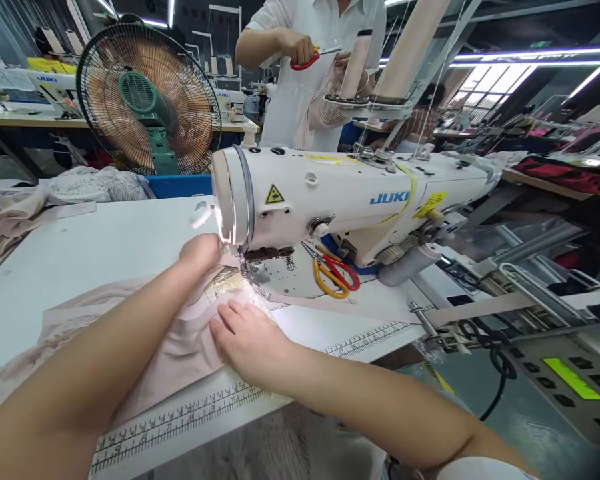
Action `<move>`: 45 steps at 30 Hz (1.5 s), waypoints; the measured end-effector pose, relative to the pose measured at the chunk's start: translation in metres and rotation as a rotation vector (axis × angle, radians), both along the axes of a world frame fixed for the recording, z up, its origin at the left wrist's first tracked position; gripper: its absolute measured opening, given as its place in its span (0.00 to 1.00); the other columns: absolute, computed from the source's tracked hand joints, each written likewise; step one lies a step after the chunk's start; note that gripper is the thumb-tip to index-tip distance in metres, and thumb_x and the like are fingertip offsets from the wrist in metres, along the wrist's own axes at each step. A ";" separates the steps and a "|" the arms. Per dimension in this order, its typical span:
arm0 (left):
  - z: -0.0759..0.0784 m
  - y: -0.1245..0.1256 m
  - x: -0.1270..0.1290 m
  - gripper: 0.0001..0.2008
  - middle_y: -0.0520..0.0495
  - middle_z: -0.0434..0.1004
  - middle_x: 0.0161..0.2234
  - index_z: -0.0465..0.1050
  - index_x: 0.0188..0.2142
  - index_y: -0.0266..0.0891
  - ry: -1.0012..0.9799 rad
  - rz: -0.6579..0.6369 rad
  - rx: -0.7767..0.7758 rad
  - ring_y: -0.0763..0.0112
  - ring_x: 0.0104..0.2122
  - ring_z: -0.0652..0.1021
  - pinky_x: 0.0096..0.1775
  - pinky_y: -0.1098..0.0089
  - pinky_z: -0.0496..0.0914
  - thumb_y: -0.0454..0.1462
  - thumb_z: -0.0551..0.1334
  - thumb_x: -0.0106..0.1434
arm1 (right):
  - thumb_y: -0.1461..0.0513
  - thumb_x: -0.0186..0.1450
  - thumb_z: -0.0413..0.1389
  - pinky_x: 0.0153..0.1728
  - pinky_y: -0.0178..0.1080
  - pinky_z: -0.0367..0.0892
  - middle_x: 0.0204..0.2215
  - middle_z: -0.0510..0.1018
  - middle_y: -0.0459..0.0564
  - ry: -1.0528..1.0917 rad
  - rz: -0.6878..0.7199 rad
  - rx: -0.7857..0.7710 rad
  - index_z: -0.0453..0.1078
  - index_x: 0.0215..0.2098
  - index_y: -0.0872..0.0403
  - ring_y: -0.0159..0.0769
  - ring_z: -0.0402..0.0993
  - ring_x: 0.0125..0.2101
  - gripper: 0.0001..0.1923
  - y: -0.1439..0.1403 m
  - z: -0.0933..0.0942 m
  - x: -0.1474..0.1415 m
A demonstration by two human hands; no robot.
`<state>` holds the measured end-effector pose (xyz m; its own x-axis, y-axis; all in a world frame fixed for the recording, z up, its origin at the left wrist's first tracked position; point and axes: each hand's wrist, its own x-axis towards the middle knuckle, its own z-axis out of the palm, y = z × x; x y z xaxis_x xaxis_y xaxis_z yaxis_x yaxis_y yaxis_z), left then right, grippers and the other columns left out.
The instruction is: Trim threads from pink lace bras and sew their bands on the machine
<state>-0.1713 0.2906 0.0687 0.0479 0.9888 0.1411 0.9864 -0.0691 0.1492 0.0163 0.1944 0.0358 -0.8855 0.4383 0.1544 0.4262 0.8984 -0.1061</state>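
Pale pink fabric (180, 340) is spread flat on the white tabletop (80, 253), its leading edge fed up to the presser foot (250, 267) of a white JUKI sewing machine (350, 200). The left hand (200, 252) is laid on the fabric just beside the machine head, fingers curled downward; whether cloth is pinched cannot be told. The right hand (247, 340) is pressed flat on the fabric, fingers extended toward the needle area, nothing grasped. A printed ruler strip (190, 413) is seen along the front edge of the tabletop, partly covered by the fabric and right forearm. Scissors with yellow and red handles (333, 270) are lying on the machine bed behind the needle plate. A green-bodied fan (147, 100) is standing behind the tabletop. A co-worker in white is seen behind the machine, holding red-handled scissors (310, 59).
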 end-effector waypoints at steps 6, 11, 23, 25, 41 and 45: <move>0.026 -0.038 0.010 0.20 0.42 0.77 0.35 0.72 0.39 0.33 0.052 -0.091 -0.026 0.65 0.34 0.77 0.35 0.64 0.72 0.40 0.45 0.69 | 0.57 0.66 0.51 0.55 0.47 0.59 0.55 0.67 0.61 0.060 0.165 0.017 0.66 0.52 0.63 0.47 0.60 0.56 0.20 0.034 -0.002 0.005; -0.004 -0.083 0.009 0.19 0.43 0.71 0.54 0.69 0.52 0.38 0.029 -0.499 -0.066 0.63 0.54 0.71 0.55 0.62 0.66 0.42 0.49 0.67 | 0.59 0.67 0.49 0.55 0.45 0.59 0.47 0.73 0.58 0.088 0.185 0.050 0.70 0.46 0.61 0.43 0.63 0.52 0.15 0.038 -0.001 0.012; -0.029 -0.078 0.013 0.21 0.38 0.71 0.55 0.69 0.53 0.33 0.060 -0.492 0.088 0.56 0.54 0.70 0.54 0.55 0.67 0.41 0.48 0.67 | 0.62 0.64 0.52 0.52 0.46 0.63 0.47 0.76 0.58 0.231 0.120 0.038 0.69 0.44 0.60 0.43 0.68 0.50 0.12 0.011 -0.005 0.063; -0.028 -0.075 0.013 0.21 0.38 0.71 0.54 0.69 0.53 0.33 0.072 -0.483 0.093 0.55 0.53 0.71 0.54 0.55 0.68 0.40 0.48 0.67 | 0.60 0.64 0.53 0.55 0.48 0.60 0.51 0.73 0.59 0.216 0.100 0.029 0.68 0.48 0.60 0.45 0.65 0.53 0.16 0.012 -0.006 0.065; -0.026 -0.070 0.016 0.19 0.37 0.73 0.52 0.73 0.49 0.37 0.051 -0.459 0.112 0.52 0.51 0.72 0.50 0.53 0.70 0.40 0.49 0.66 | 0.58 0.66 0.49 0.55 0.48 0.60 0.52 0.73 0.59 0.293 0.110 0.050 0.67 0.49 0.60 0.43 0.65 0.54 0.18 0.018 -0.013 0.069; -0.028 -0.070 0.016 0.19 0.38 0.74 0.51 0.73 0.49 0.38 0.034 -0.439 0.108 0.53 0.50 0.73 0.49 0.53 0.70 0.41 0.50 0.66 | 0.58 0.66 0.50 0.55 0.48 0.59 0.52 0.73 0.59 0.278 0.099 0.018 0.66 0.50 0.60 0.43 0.64 0.55 0.18 0.019 -0.012 0.069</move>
